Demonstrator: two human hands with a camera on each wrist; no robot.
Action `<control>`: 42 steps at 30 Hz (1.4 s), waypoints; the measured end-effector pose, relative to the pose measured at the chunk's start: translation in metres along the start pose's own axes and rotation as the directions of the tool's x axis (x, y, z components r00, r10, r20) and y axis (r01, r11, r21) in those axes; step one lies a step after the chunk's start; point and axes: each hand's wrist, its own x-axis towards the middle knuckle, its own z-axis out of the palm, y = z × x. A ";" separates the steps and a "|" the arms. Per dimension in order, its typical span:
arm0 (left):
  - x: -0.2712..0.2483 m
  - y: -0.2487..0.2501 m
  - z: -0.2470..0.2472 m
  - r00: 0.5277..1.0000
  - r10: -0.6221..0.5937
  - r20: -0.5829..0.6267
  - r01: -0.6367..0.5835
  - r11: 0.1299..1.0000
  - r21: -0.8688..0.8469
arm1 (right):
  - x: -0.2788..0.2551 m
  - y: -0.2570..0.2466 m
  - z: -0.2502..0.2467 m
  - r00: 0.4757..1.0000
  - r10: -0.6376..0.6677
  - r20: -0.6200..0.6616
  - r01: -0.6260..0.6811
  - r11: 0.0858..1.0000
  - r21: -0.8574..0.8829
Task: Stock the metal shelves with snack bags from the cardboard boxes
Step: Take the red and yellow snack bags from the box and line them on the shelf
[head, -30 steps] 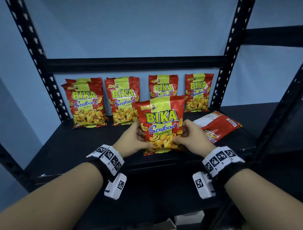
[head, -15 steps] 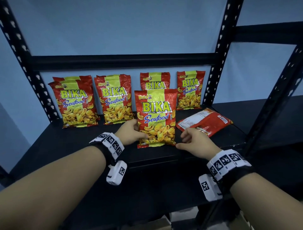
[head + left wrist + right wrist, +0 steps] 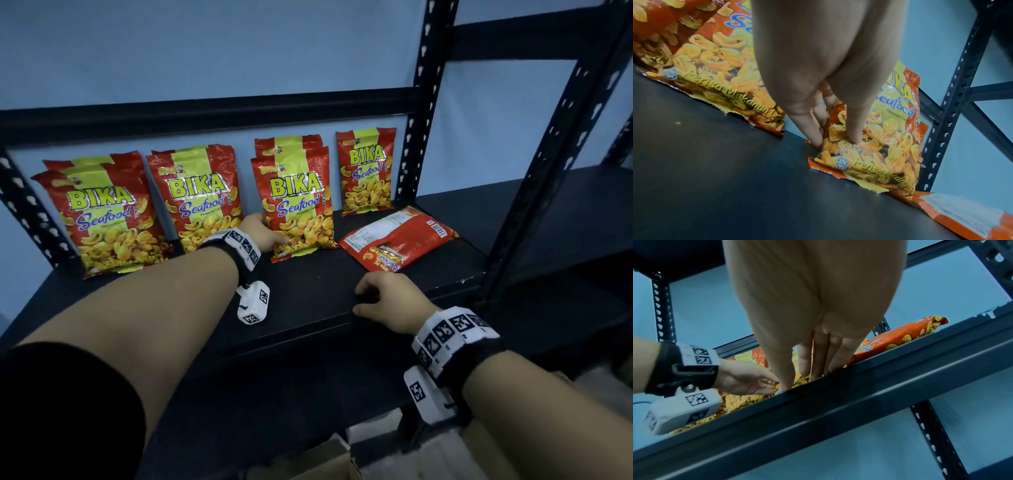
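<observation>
1. The snack bag you are placing now stands upright against the back edge of the shelf, in front of another bag, third stack from the left corner. Your left hand pinches its lower left corner, thumb on the front and fingers behind.
2. Your right hand holds nothing; its fingers lie loosely curled on the front edge of the shelf.
3. Done so far, as I judge it: four upright stacks line the back edge. Left to do: one flat bag lies face down near the right end and wants standing up, and a cardboard box below may hold more.
4. Against the earlier frames: both your hands then held the bag, nearer the front edge; now it has gone back into the row, and your right hand has let go and drawn back.
</observation>
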 end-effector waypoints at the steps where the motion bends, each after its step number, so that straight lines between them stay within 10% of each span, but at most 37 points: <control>1: 0.005 0.001 0.000 1.000 -0.005 -0.010 0.005 1.000 0.014 | 0.000 -0.001 0.001 1.000 -0.001 0.003 0.001 1.000 -0.024; 20: 0.035 0.024 0.011 0.980 -0.081 -0.181 0.145 0.916 0.375 | -0.006 -0.002 -0.003 0.995 -0.020 0.093 0.028 0.996 -0.090; 27: -0.002 0.042 0.002 0.979 -0.202 0.005 0.187 0.914 0.360 | 0.018 -0.002 -0.035 0.990 -0.013 -0.142 0.010 1.000 -0.023; 31: -0.026 0.040 0.010 0.978 -0.100 0.183 0.012 0.902 0.431 | 0.055 0.009 -0.060 0.968 0.021 -0.249 -0.059 0.987 -0.147; 42: -0.098 0.031 0.028 0.902 0.026 0.432 -0.234 0.869 0.437 | 0.095 0.037 -0.060 0.967 0.253 0.037 -0.201 0.844 -0.497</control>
